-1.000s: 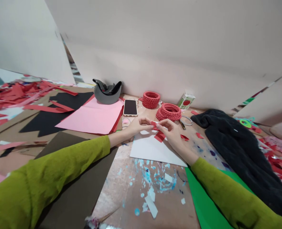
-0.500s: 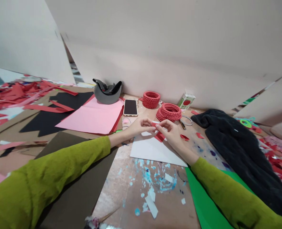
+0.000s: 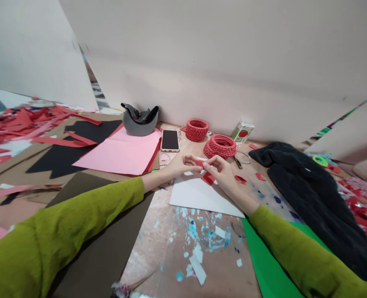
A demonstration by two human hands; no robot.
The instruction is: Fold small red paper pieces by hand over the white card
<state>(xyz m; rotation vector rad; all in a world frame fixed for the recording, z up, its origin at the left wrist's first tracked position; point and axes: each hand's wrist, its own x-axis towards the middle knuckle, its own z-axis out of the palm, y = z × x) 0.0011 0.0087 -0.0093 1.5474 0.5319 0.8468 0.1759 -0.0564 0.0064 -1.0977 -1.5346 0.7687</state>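
Observation:
Between the fingertips of my left hand (image 3: 185, 164) and my right hand (image 3: 220, 169) is a small piece of red paper (image 3: 200, 163), pinched from both sides. Both hands are closed on it, above a white sheet (image 3: 199, 194). On that sheet, under my fingers, lies another red paper piece (image 3: 208, 179). Two stacked rings of folded red paper stand beyond my hands: one ring (image 3: 196, 130) farther back, the other (image 3: 220, 145) nearer. To the right of my right hand are small folded red bits (image 3: 240, 179).
A phone (image 3: 170, 140), a grey cap (image 3: 140, 120) and pink paper (image 3: 124, 153) lie to the left. At right are a small carton (image 3: 242, 131), dark fabric (image 3: 307, 194) and green paper (image 3: 273, 256). A white panel (image 3: 202, 74) rises behind the paint-stained table (image 3: 167, 265).
Almost nothing differs. My fingers have shifted slightly around the red paper piece, and a little more of it shows.

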